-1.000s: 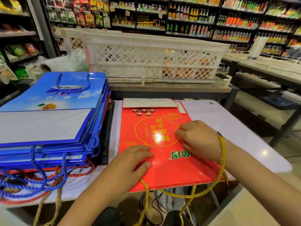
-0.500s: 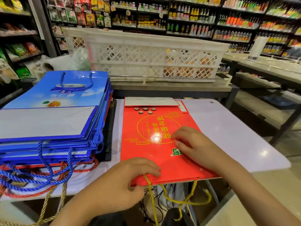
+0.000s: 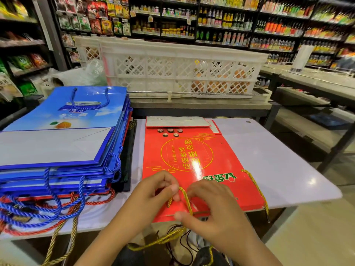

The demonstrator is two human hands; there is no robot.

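Threading a handle into a flat gift bag. The red bag (image 3: 192, 160) lies flat on the white table (image 3: 278, 160), reaching away from the hands, with its near edge under them and slightly past the table's edge. The left hand (image 3: 153, 191) has curled fingers and pinches a raised loop of the yellow cord (image 3: 185, 196). The right hand (image 3: 209, 212), just beside it, also grips this cord, its thumb at the bag's near edge. The loose tail hangs below both hands. Likely faults: the cord may slip from the pinch and draw back out of its hole, since the twisted rope looks slick. A hard pull may tear the glossy paper there, and the overhanging bag may slide off towards the person. A stack of blue bags (image 3: 63, 135) sits left of the left hand. Beyond both hands stand a white crate (image 3: 172, 70) and stocked shop shelves (image 3: 221, 20).
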